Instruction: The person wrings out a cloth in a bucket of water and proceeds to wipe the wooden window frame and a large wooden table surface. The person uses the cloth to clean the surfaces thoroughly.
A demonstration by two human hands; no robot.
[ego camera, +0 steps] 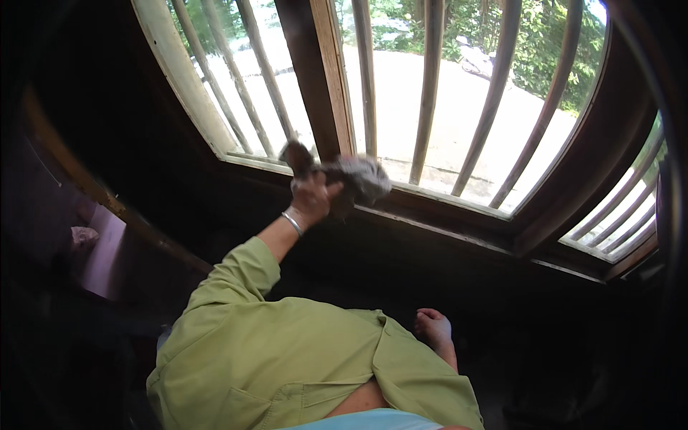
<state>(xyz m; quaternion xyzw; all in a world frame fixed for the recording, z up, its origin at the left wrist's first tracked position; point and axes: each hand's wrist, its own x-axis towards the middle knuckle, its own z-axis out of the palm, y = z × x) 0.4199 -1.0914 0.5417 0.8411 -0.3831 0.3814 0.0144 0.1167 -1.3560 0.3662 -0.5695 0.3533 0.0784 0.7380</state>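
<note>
My left hand (312,199), with a silver bangle (293,223) at the wrist, reaches up to the lower part of a wooden window frame (336,107). It grips a crumpled grey cloth (360,180), blurred at its left end. The cloth overlaps the bottom rail where the upright between two window panels comes down; whether it presses on the wood I cannot tell. Lower and to the right, my right hand (434,327) hangs by my green shirt, its fingers curled in and nothing visible in them.
Round wooden bars (427,97) stand upright across the window openings. Another barred window (618,215) is at the right. A yellowish curved edge (134,220) and a pale lit strip (105,247) lie at the left. Deep shadow covers the area below the sill.
</note>
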